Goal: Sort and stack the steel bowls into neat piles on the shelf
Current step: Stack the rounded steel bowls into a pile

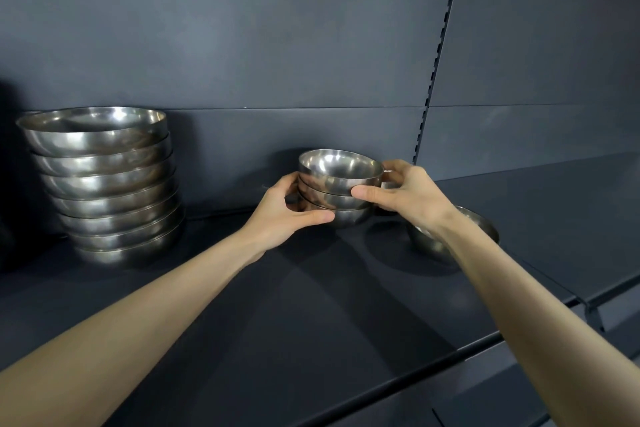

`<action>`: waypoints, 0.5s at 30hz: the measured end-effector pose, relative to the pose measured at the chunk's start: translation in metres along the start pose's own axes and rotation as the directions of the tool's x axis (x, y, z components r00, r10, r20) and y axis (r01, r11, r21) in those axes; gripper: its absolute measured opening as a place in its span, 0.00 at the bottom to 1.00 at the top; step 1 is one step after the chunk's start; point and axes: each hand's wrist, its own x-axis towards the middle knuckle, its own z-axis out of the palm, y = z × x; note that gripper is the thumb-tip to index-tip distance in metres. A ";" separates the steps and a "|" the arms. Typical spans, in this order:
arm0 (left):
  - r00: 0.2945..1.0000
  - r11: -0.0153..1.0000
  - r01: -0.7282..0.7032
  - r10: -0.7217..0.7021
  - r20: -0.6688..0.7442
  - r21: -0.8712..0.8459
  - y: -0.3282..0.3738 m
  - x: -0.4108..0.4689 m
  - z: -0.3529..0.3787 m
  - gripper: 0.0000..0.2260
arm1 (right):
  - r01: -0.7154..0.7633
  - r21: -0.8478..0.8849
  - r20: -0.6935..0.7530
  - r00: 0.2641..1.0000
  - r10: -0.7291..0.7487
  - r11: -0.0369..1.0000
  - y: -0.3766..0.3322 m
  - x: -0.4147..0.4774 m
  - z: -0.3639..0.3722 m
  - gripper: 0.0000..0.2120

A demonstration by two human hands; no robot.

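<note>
The left hand (287,215) and right hand (405,194) clasp the small bowl pile (337,191) on the shelf (311,305) from its eight and three o'clock; the tall pile (104,184) stands at nine. Polished steel is probably light, stiff and slippery, so grip opposite sides under the rims.

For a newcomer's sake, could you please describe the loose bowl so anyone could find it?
On the dark shelf, go right from the tall pile of big bowls, past the small pile in the middle. The single bowl sits there, partly under the right forearm, the only one not stacked.
</note>
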 end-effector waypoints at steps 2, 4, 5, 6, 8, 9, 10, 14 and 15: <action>1.000 1.000 -0.020 0.020 -0.011 0.002 0.010 0.009 0.000 0.25 | 0.020 0.001 -0.009 1.000 -0.020 1.000 -0.009 0.005 -0.010 0.33; 0.999 0.999 -0.042 0.042 -0.012 -0.002 0.019 0.022 0.003 0.26 | 0.040 -0.016 -0.022 0.999 -0.040 0.999 -0.018 0.011 -0.021 0.30; 0.999 0.999 -0.051 0.051 -0.007 -0.005 0.023 0.029 0.005 0.27 | 0.043 -0.019 -0.032 0.999 -0.043 0.999 -0.021 0.015 -0.028 0.31; 0.998 0.998 -0.056 0.056 -0.002 -0.006 0.026 0.037 0.009 0.29 | 0.040 -0.017 -0.043 0.998 -0.041 0.999 -0.022 0.019 -0.034 0.30; 0.998 0.998 -0.059 0.060 0.008 -0.010 0.028 0.052 0.017 0.31 | 0.037 -0.017 -0.073 0.997 -0.038 0.999 -0.020 0.027 -0.044 0.24; 0.998 0.998 -0.068 0.068 0.010 -0.013 0.028 0.060 0.022 0.30 | 0.036 -0.018 -0.086 0.996 -0.038 0.999 -0.017 0.031 -0.049 0.23; 0.997 0.997 -0.077 0.077 0.012 -0.010 0.026 0.067 0.027 0.29 | 0.034 -0.017 -0.098 0.995 -0.035 0.999 -0.014 0.035 -0.053 0.23; 0.997 0.998 -0.063 0.063 0.040 0.010 0.017 0.093 0.045 0.32 | -0.004 -0.007 -0.126 0.992 0.003 1.000 0.000 0.050 -0.067 0.28; 0.997 0.998 -0.058 0.057 0.050 0.013 0.015 0.099 0.049 0.32 | -0.014 0.002 -0.133 0.991 0.014 1.000 0.003 0.052 -0.069 0.29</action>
